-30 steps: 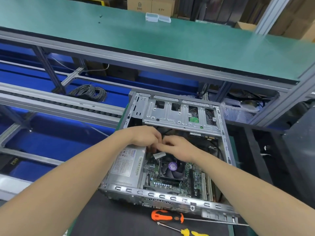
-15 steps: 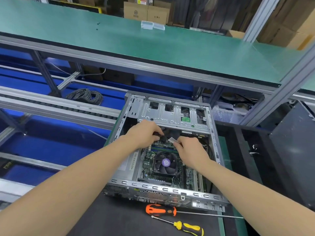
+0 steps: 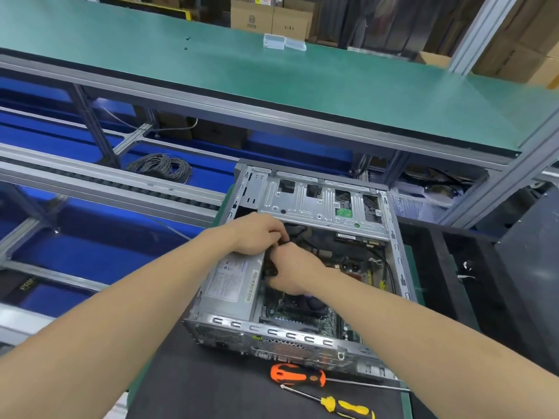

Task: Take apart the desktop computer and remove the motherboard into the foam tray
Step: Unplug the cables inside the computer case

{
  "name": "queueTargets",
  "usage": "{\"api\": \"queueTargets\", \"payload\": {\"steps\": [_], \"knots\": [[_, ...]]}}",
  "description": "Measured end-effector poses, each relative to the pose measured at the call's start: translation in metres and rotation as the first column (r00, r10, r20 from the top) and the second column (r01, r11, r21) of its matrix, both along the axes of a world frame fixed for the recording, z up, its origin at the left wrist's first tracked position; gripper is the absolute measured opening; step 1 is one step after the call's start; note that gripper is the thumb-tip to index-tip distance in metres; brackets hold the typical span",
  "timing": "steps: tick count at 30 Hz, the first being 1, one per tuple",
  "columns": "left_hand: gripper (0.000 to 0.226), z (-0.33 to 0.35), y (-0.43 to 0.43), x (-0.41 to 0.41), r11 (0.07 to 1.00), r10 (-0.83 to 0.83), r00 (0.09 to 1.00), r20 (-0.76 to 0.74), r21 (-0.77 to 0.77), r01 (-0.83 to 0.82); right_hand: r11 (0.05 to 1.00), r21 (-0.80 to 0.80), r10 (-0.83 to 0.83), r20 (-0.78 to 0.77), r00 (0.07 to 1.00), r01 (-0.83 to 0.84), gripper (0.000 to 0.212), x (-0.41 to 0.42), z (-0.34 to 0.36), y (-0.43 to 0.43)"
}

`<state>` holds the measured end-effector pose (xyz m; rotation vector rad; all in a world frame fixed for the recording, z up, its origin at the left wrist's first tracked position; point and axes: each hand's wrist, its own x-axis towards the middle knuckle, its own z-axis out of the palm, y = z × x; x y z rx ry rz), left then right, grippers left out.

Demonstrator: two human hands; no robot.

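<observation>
The open metal computer case point(image 3: 393, 237) lies on a black mat, its side panel off. Inside it, the green motherboard point(image 3: 290, 311) shows below my right wrist, with the fan mostly hidden. The silver power supply point(image 3: 233, 282) sits along the case's left side. My left hand point(image 3: 257, 232) reaches in at the top of the power supply, fingers curled on black cables point(image 3: 295, 229). My right hand point(image 3: 295, 269) is just below it, fingers curled round a black cable bundle beside the power supply. No foam tray is in view.
An orange-handled screwdriver point(image 3: 298, 377) and a yellow-handled one point(image 3: 348, 407) lie on the black mat point(image 3: 211, 388) in front of the case. A green shelf point(image 3: 272, 80) overhangs the case. Left are conveyor rails point(image 3: 90, 179), blue surfaces and a grey wire coil point(image 3: 161, 166).
Both hands moved left from above the fan to the power supply's inner edge. The small silver piece in my right hand is gone from sight, and black cables are now gripped.
</observation>
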<state>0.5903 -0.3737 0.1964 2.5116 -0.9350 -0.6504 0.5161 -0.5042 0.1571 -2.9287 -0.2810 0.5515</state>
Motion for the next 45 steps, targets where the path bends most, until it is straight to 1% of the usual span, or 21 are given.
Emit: {"api": "queueTargets", "payload": {"steps": [2,5,7,9,11,14,15,18,21,24,26,28,30,32,35,38,40,41,42,44,45], "knots": [[0.032,-0.006,0.001,-0.001,0.999,0.008,1.000,0.020,-0.039,-0.008,0.992,-0.130,-0.004,0.006,1.000,0.004,0.034,0.004,-0.010,0.009],[0.032,-0.012,0.001,0.000,0.991,0.068,0.998,0.014,-0.112,-0.066,0.979,-0.198,-0.043,0.008,0.999,0.044,0.043,0.009,-0.024,0.014],[0.033,-0.013,0.000,0.000,0.992,0.082,0.997,-0.001,-0.097,-0.082,0.971,-0.234,-0.052,-0.043,0.998,0.041,0.045,0.013,-0.027,0.015],[0.035,-0.012,-0.002,0.000,0.995,0.084,0.996,-0.029,-0.048,-0.085,0.962,-0.273,-0.020,-0.105,0.994,-0.009,0.045,0.017,-0.026,0.013],[0.038,-0.009,-0.004,0.000,0.996,0.090,0.994,-0.066,0.000,-0.090,0.974,-0.228,-0.033,-0.142,0.989,-0.001,0.041,0.019,-0.024,0.010],[0.048,-0.005,-0.008,0.001,0.992,0.094,0.986,-0.138,0.094,-0.081,0.992,-0.079,-0.114,-0.183,0.977,0.101,0.028,0.019,-0.024,0.002],[0.050,-0.004,-0.010,0.002,0.989,0.086,0.982,-0.166,0.133,-0.064,0.990,-0.054,-0.141,-0.186,0.972,0.133,0.028,0.018,-0.024,0.000],[0.052,-0.002,-0.015,0.004,0.971,0.057,0.976,-0.210,0.240,-0.005,0.979,-0.016,-0.205,-0.139,0.969,0.204,0.029,0.013,-0.027,-0.001],[0.052,-0.002,-0.018,0.005,0.958,0.058,0.972,-0.228,0.288,0.010,0.974,0.014,-0.223,-0.083,0.971,0.225,0.023,0.009,-0.029,0.000],[0.053,-0.001,-0.019,0.004,0.955,0.049,0.971,-0.232,0.296,0.022,0.964,0.145,-0.211,-0.103,0.972,0.224,0.021,0.009,-0.025,-0.001],[0.053,-0.001,-0.017,0.003,0.962,0.057,0.972,-0.229,0.272,0.008,0.926,0.266,-0.254,-0.086,0.963,0.268,0.023,0.010,-0.022,-0.002],[0.049,-0.001,-0.018,0.003,0.963,0.068,0.974,-0.216,0.271,-0.007,0.860,0.373,-0.342,-0.087,0.936,0.349,0.035,0.011,-0.019,-0.008],[0.041,-0.003,-0.019,0.003,0.964,0.084,0.979,-0.183,0.262,-0.034,0.821,0.427,-0.364,-0.122,0.923,0.380,0.040,0.011,-0.013,-0.018],[0.033,-0.004,-0.016,0.003,0.982,0.076,0.984,-0.164,0.184,-0.045,0.810,0.451,-0.348,-0.143,0.927,0.374,0.039,0.008,-0.006,-0.031],[0.025,-0.003,-0.010,0.001,0.999,-0.009,0.972,-0.233,0.046,0.020,0.780,0.493,-0.343,-0.180,0.922,0.386,0.042,-0.005,0.003,-0.051],[0.011,-0.005,-0.010,-0.002,0.996,-0.078,0.978,-0.194,0.016,0.083,0.747,0.523,-0.348,-0.220,0.911,0.411,0.036,-0.019,0.007,-0.068],[0.010,-0.008,-0.013,-0.003,0.999,-0.049,0.987,-0.154,-0.023,0.046,0.702,0.562,-0.382,-0.222,0.897,0.438,0.021,-0.025,0.012,-0.079],[0.012,-0.008,-0.014,-0.004,0.998,-0.025,0.988,-0.151,-0.053,0.017,0.706,0.547,-0.410,-0.202,0.889,0.450,0.016,-0.029,0.014,-0.085],[0.014,-0.008,-0.016,-0.007,0.996,-0.007,0.989,-0.150,-0.086,-0.006,0.745,0.494,-0.430,-0.159,0.889,0.448,0.016,-0.032,0.016,-0.091],[0.015,-0.007,-0.022,-0.011,0.988,0.007,0.993,-0.116,-0.153,-0.025,0.863,0.315,-0.388,-0.084,0.918,0.394,0.015,-0.044,0.016,-0.098],[0.013,-0.007,-0.025,-0.013,0.984,0.017,0.997,-0.079,-0.173,-0.030,0.902,0.254,-0.339,-0.086,0.937,0.350,0.014,-0.051,0.017,-0.099]]}}
